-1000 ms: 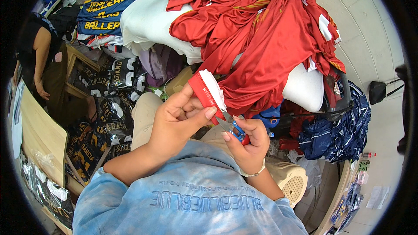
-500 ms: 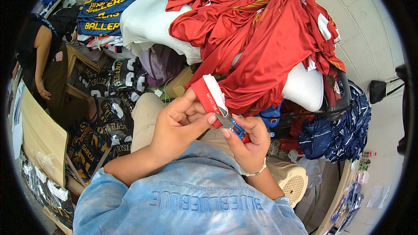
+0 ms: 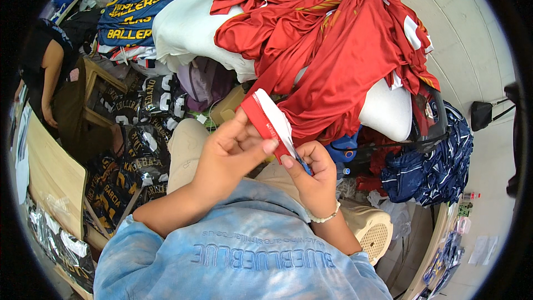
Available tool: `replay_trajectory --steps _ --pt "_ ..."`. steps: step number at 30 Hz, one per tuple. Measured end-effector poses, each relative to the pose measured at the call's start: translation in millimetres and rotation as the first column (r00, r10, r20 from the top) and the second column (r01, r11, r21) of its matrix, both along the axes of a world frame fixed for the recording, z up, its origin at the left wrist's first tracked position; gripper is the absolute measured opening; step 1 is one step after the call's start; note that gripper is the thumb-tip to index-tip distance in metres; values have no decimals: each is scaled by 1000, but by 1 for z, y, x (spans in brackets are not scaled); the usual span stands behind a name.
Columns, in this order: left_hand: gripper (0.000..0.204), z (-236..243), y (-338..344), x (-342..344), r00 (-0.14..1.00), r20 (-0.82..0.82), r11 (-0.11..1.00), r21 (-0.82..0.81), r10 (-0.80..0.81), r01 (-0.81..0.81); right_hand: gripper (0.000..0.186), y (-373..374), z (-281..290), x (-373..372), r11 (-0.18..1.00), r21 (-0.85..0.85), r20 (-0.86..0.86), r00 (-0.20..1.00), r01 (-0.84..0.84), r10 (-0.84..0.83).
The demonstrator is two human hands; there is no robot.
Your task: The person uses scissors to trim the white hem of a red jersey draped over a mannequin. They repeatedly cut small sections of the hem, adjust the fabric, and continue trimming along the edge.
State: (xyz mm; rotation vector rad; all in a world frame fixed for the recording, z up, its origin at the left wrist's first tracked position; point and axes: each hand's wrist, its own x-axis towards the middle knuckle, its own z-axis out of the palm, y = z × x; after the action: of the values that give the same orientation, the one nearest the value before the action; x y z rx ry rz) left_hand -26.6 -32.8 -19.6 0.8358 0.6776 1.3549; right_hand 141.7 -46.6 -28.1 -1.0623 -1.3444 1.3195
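Observation:
A small folded strip of red and white fabric (image 3: pixel 261 119) with printing along its red band is held up in front of my chest. My left hand (image 3: pixel 227 153) pinches its left edge between thumb and fingers. The thumb of my right hand (image 3: pixel 313 178), which wears a beaded bracelet, presses on the strip's lower end. Also in that hand are small blue-handled thread snips (image 3: pixel 307 168), mostly hidden by the fingers. Just beyond the strip, a heap of red shiny garments (image 3: pixel 327 72) lies draped over a white padded surface (image 3: pixel 189 25).
Navy patterned garments (image 3: pixel 427 161) are heaped at the right, near a beige plastic stool (image 3: pixel 375 236). Bagged black jerseys (image 3: pixel 147 150) and a wooden board (image 3: pixel 55 169) are at the left. Another person's arm (image 3: pixel 51 78) shows at far left. A navy and yellow jersey (image 3: pixel 136 11) lies behind.
The snips' blades, seen at the strip's edge before, are now mostly hidden in my right hand. Its thumb has moved onto the strip, which is more spread out. The other person's arm has shifted slightly.

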Motion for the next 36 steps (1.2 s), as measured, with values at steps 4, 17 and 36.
replay_trajectory --steps 4,17,36 --pt "50 -1 4 -7 989 139 987 -147 -45 66 19 -2 -5 1 999 0 -14 999 -36 36" --pt "51 -1 0 -9 995 -5 993 -56 -104 104 34 -2 -4 8 875 481 346 905 55 -247" --pt "51 -1 -1 -9 994 -3 993 -57 -106 106 29 1 -1 4 971 234 152 985 44 -82"
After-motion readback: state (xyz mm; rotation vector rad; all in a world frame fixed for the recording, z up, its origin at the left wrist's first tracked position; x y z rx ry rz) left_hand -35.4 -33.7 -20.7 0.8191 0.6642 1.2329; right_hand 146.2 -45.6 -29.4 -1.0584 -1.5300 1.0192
